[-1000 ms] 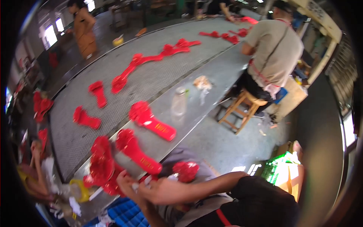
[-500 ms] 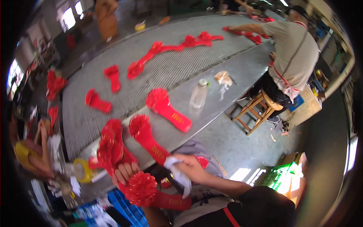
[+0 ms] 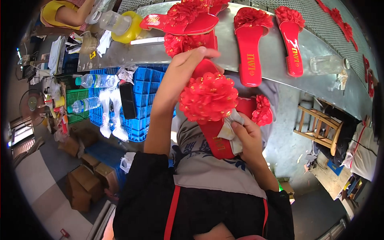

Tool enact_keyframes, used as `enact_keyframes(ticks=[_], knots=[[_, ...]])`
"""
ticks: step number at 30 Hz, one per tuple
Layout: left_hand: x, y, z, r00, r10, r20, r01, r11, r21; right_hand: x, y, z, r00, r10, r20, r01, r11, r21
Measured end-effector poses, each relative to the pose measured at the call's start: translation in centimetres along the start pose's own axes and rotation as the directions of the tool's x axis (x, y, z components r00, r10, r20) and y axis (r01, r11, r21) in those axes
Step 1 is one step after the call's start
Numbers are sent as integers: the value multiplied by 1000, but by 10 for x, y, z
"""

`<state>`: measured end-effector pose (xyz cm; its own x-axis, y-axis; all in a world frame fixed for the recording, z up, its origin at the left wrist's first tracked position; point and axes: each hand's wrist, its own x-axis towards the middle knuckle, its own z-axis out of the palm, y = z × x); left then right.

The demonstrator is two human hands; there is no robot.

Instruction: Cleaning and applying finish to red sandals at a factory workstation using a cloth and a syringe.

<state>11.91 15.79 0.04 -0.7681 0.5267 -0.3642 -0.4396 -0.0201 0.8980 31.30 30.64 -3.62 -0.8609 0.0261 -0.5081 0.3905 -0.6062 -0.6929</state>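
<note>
A red slipper with a large gold-flecked ruffled flower is held over my lap, tilted, its heel toward me. My left hand closes round its toe end, with the fingertips partly hidden behind it. In my right hand is a crumpled white cloth, pressed to the slipper's insole just below the flower. Another red flowered slipper lies on my lap beyond my right hand. On the metal table in front stand two single slippers, one nearer and one farther right, beside a heap of slippers.
A clear bottle lies toward the table's right. Blue crates with water bottles and a phone stand at left. A yellow container is at the table's left, near another person's arm. A wooden stool stands right.
My view has swung down over my lap. The white cloth in my right hand has moved from beside a table slipper's heel onto the slipper in my left hand.
</note>
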Motion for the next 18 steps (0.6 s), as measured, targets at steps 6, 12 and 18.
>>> enact_keyframes(ticks=[6,12,18], knots=[[13,-18,-16,957,268,108,-252,957,-141,-17,-15,17,931,-251,265,359,763,-538],[24,-26,-2,859,451,244,-304,831,-466,-1,-17,15,980,-199,-17,199,980,-3],[31,-35,1,803,530,274,-309,762,-569,15,-35,23,985,-174,15,161,941,297]])
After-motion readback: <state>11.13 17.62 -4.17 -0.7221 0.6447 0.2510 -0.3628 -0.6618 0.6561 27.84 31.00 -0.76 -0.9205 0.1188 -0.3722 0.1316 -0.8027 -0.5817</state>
